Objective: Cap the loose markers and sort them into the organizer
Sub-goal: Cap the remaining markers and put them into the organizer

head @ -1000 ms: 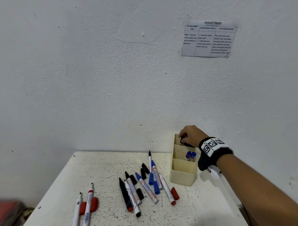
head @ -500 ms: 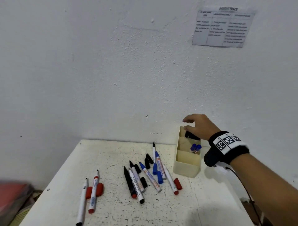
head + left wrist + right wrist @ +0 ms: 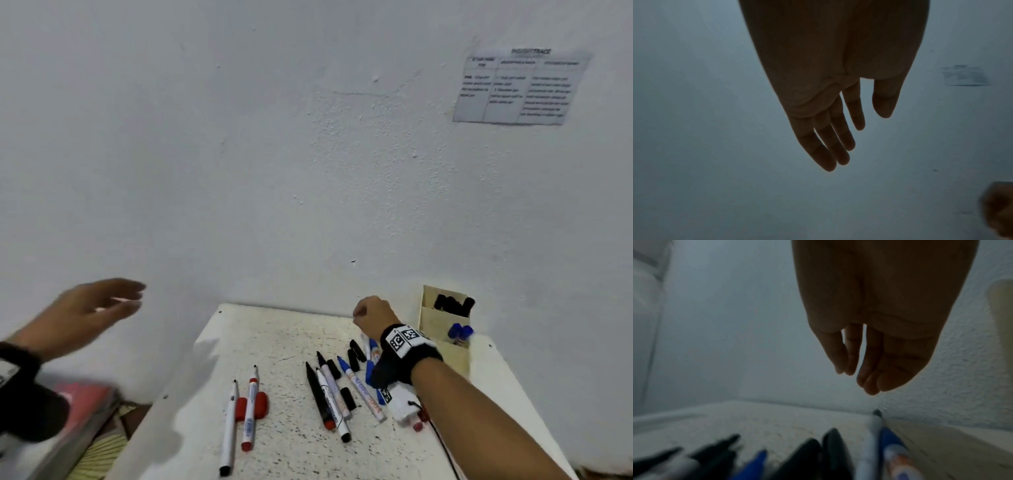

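Observation:
A beige organizer (image 3: 432, 320) stands at the table's far right, with black-capped markers (image 3: 454, 304) in its far compartment and blue-capped ones (image 3: 460, 331) in the middle one. Left of it, my right hand (image 3: 371, 317) hovers over the far end of a cluster of uncapped markers (image 3: 329, 394) and loose black caps (image 3: 356, 351). In the right wrist view its fingers (image 3: 869, 369) hang down and hold nothing. Two more uncapped markers (image 3: 249, 409) lie with red caps (image 3: 262, 404) nearer the left. My left hand (image 3: 96, 305) is raised left of the table, fingers (image 3: 830, 142) straight, empty.
The white speckled table (image 3: 267, 346) meets the wall at the back. A printed sheet (image 3: 520, 89) is stuck to the wall at upper right. A red object (image 3: 82, 407) lies below the table's left edge. A black cable (image 3: 443, 445) trails from my right wrist.
My right hand left the organizer's far compartment, where a black-capped marker now stands, and came left and down over the loose markers. My left hand rose into view.

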